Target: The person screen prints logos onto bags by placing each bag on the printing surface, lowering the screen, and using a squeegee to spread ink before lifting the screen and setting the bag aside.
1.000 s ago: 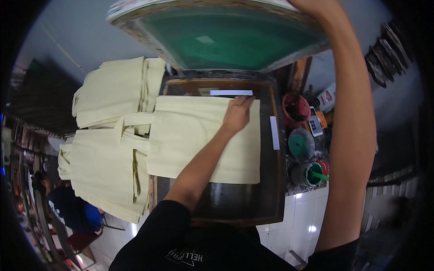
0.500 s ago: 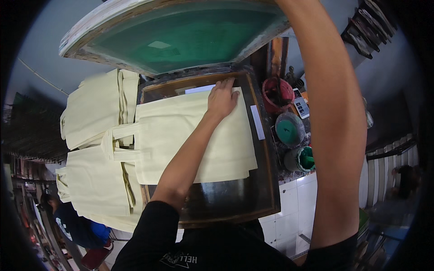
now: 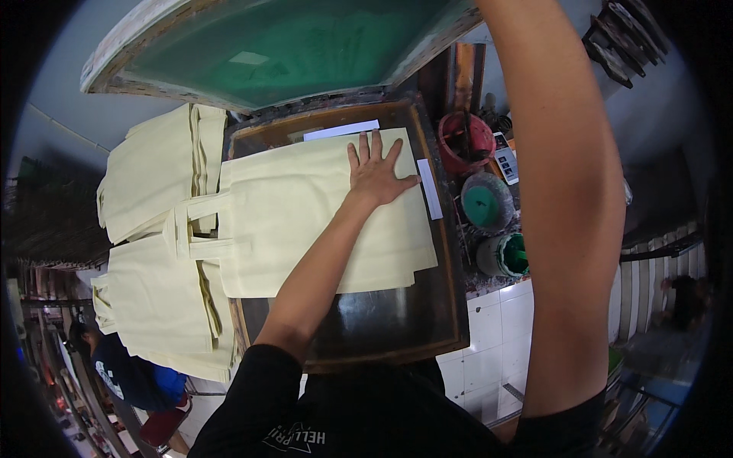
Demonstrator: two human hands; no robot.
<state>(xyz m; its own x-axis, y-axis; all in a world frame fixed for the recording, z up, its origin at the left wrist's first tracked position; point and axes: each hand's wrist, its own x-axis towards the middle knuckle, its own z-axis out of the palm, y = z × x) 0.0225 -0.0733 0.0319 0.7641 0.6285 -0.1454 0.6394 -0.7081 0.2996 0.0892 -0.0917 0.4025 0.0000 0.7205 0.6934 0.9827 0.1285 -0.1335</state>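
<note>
My left hand (image 3: 376,177) lies flat with its fingers spread on a cream fabric tote bag (image 3: 298,221), near the bag's far right corner. The bag rests on a dark, wood-edged printing board (image 3: 374,324), its handles pointing left. White strips sit by it: one strip (image 3: 341,130) along the far edge, another strip (image 3: 430,189) along the right. Above the board, a screen-printing frame (image 3: 229,57) with green mesh is tilted up. My right arm stretches up past its right end, and the hand is beyond the picture's upper edge.
Two piles of cream bags, a far pile (image 3: 149,168) and a near pile (image 3: 156,301), stand left of the board. On the right are a red bucket (image 3: 489,145), a phone (image 3: 506,164), a bowl of green ink (image 3: 482,202) and an ink tub (image 3: 496,256). A person (image 3: 130,366) sits at lower left.
My left hand has gone from partly curled at the bag's far edge to flat and spread on it. The bag's far edge now lies nearer, showing more of the far strip.
</note>
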